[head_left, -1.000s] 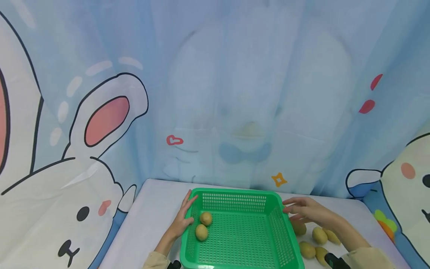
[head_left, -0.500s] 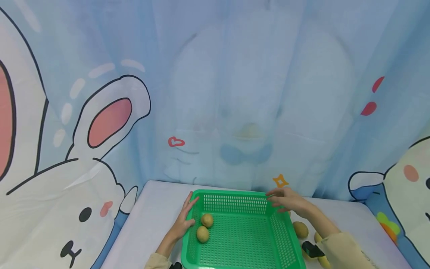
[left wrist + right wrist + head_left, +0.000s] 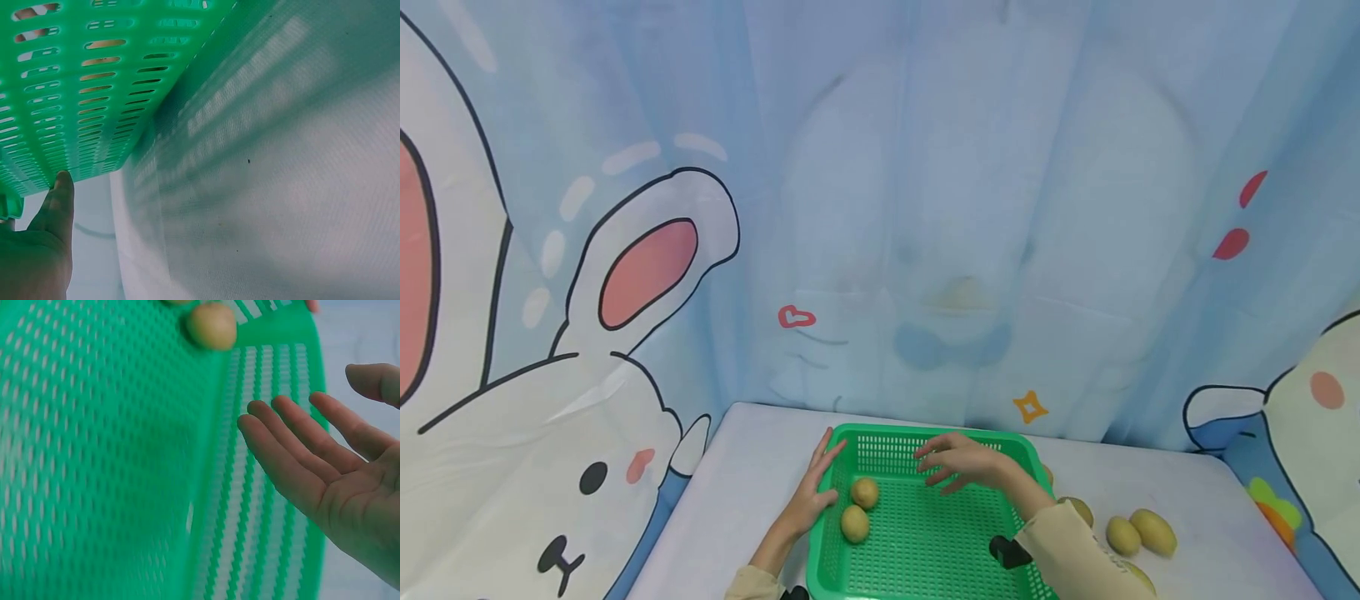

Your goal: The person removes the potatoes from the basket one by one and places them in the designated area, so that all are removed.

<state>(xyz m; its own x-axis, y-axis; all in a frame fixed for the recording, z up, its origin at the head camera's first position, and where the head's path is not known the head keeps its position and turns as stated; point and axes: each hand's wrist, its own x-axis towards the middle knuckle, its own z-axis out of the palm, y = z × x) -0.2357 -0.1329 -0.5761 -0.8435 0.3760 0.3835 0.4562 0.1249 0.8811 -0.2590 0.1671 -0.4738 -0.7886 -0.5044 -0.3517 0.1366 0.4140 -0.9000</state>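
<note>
1. Resting flat against the left outer wall of the green basket point(image 3: 925, 542), the left hand point(image 3: 811, 497) has straight fingers and holds nothing.
2. The right hand point(image 3: 958, 462) hovers over the basket's far part, fingers spread, empty.
3. Two potatoes point(image 3: 859, 507) lie inside near the left wall.
4. More potatoes point(image 3: 1138, 533) lie on the table point(image 3: 745, 467), right of the basket.
</note>
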